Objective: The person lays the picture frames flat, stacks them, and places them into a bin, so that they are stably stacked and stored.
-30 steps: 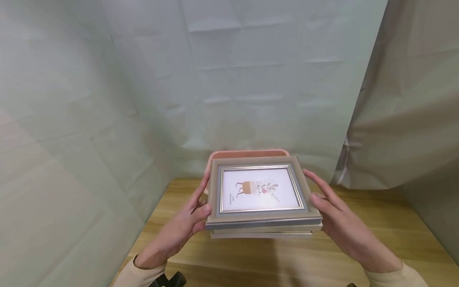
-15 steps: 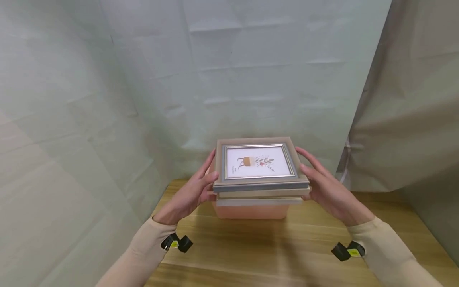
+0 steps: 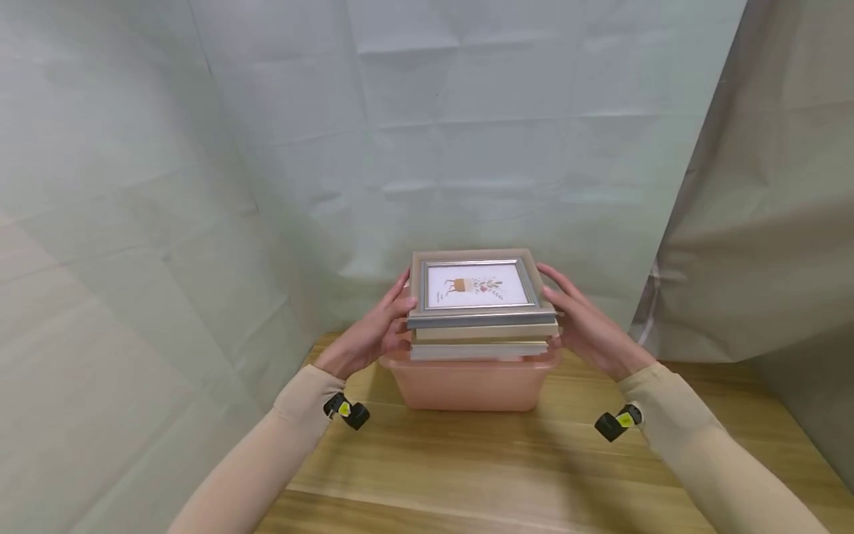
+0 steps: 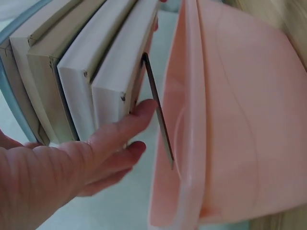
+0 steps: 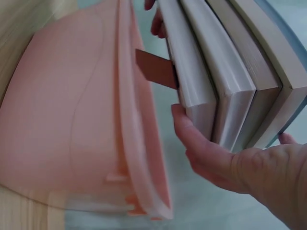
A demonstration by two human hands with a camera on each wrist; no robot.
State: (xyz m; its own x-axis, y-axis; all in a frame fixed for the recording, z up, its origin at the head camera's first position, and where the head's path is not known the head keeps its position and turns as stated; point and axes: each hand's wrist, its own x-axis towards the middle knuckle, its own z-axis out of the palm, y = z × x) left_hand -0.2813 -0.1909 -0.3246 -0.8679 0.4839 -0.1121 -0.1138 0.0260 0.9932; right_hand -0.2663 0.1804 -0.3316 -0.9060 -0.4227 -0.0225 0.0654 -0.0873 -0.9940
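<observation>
A stack of several picture frames (image 3: 480, 332) is held level between my two hands, over a pink plastic bin (image 3: 474, 387). The top frame (image 3: 477, 285) has a grey-beige border and a print of a potted plant. My left hand (image 3: 369, 335) grips the stack's left side, thumb at the top frame and fingers curling under the lowest one. My right hand (image 3: 588, 326) grips the right side likewise. In the right wrist view a brown stand flap (image 5: 154, 70) sticks out from the lowest frame toward the bin's opening. The bin's inside is mostly hidden by the stack.
The bin stands on a wooden table (image 3: 460, 460), near the back. Pale creased sheeting (image 3: 467, 148) hangs behind and to the left, with a darker curtain (image 3: 767, 222) at the right. Black straps with small devices (image 3: 347, 410) sit on both wrists.
Both hands have carried the stack of picture frames forward, away from the body, until it is over the pink bin. The bin's front wall has come into view below it.
</observation>
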